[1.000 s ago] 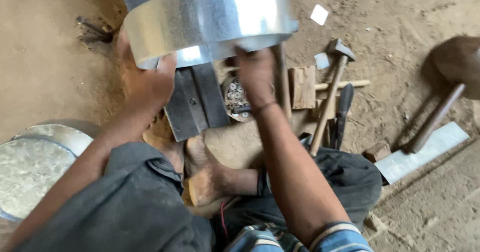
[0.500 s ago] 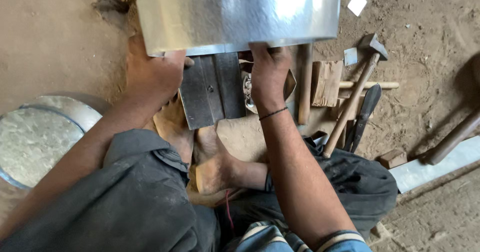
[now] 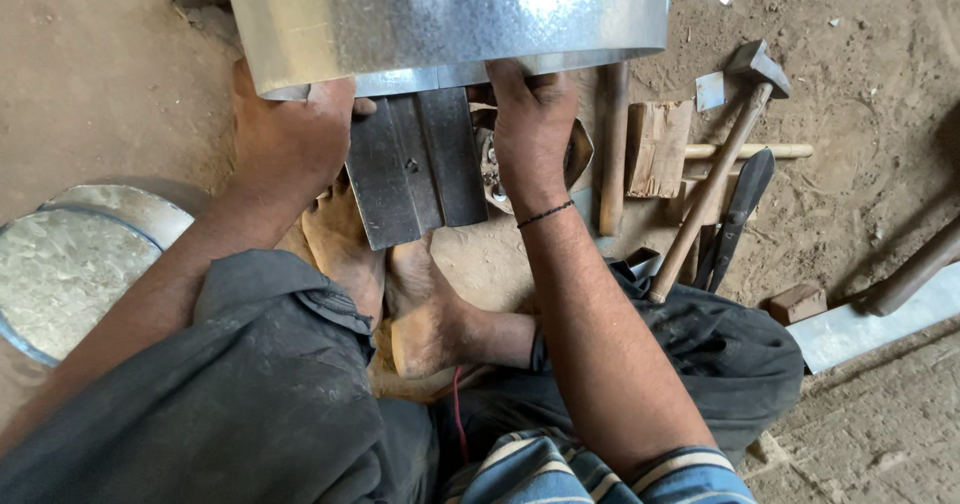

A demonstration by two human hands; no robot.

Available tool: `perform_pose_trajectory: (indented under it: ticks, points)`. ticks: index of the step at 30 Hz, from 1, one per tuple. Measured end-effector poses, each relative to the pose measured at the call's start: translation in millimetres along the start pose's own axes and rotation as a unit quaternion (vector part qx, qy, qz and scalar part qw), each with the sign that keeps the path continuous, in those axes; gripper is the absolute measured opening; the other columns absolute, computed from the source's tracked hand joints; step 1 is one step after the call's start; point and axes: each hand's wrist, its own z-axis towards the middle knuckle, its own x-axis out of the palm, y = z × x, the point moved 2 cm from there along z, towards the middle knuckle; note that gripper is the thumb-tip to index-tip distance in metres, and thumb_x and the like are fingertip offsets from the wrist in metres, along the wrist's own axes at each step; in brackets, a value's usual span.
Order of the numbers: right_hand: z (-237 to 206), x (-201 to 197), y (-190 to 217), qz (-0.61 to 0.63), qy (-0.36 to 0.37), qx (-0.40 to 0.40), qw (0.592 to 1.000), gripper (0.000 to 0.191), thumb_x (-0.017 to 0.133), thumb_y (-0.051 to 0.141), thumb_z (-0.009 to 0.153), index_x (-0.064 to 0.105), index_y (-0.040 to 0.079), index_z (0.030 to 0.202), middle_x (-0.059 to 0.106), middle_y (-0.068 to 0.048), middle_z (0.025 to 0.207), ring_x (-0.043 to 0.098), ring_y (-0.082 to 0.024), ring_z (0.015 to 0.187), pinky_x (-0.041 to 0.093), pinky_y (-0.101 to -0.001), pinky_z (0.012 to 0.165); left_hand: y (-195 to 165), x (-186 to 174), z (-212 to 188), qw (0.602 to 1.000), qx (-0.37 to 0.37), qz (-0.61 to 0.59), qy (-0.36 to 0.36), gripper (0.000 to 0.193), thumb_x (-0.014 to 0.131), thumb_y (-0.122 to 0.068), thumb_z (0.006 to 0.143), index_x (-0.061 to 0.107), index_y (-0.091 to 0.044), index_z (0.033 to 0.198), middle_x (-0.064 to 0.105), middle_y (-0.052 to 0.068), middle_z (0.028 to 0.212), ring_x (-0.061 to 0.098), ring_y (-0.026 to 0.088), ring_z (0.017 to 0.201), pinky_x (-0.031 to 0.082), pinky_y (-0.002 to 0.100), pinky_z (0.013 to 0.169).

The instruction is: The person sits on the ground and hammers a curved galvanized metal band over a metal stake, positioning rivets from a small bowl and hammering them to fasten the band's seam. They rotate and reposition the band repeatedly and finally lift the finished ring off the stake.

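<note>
Galvanised sheet-metal band, curved into a wide hoop, sits above a dark steel bar on the dirt floor. Your left hand and right hand clasp its lower rim, fingers closed. It looks light, springy and sharp-edged; hold the rim carefully.

Shiny, spangled sheet-metal band; dull dark steel bars; rough wooden block; wood-handled hammer; dusty, matt earth floor.

Left hand, right hand — both gripping
</note>
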Motion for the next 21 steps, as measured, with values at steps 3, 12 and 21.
perform_pose_trajectory:
  ticks: [3,12,21]
  points:
    - [0.3,2.6,-4.8,0.012,-0.004,-0.015,1.000,0.011,0.064,0.008,0.102,0.068,-0.002,0.102,0.073,-0.008,0.089,0.074,-0.015,0.078,0.064,-0.0302,0.066,6.5,0.0,-0.9,0.999,0.043,0.019,0.001,0.024,0.052,-0.013,0.102,0.072,-0.003,0.093,0.076,0.007,0.082,0.076,0.022,0.078,0.060,0.036,0.079]
    - [7.0,-12.5,18.1,-0.154,-0.075,-0.010,0.985,0.016,0.063,0.015,0.100,0.069,0.001,0.094,0.076,-0.009,0.079,0.078,-0.014,0.067,0.058,-0.0287,0.050,15.9,21.1,13.1,0.900,0.167,0.402,-0.022,0.023,0.061,-0.022,0.106,0.074,-0.004,0.102,0.071,0.017,0.083,0.066,0.038,0.069,0.045,0.051,0.067]
    - [-13.7,-48.1,11.1,-0.272,0.143,0.061,0.950,0.030,0.069,0.015,0.096,0.069,0.004,0.124,0.078,-0.007,0.107,0.075,-0.011,0.087,0.061,-0.0264,0.072,25.3,42.1,12.7,0.836,0.178,0.505,-0.120,0.050,0.071,-0.045,0.100,0.058,-0.018,0.141,0.059,0.017,0.135,0.055,0.047,0.122,0.041,0.062,0.099]
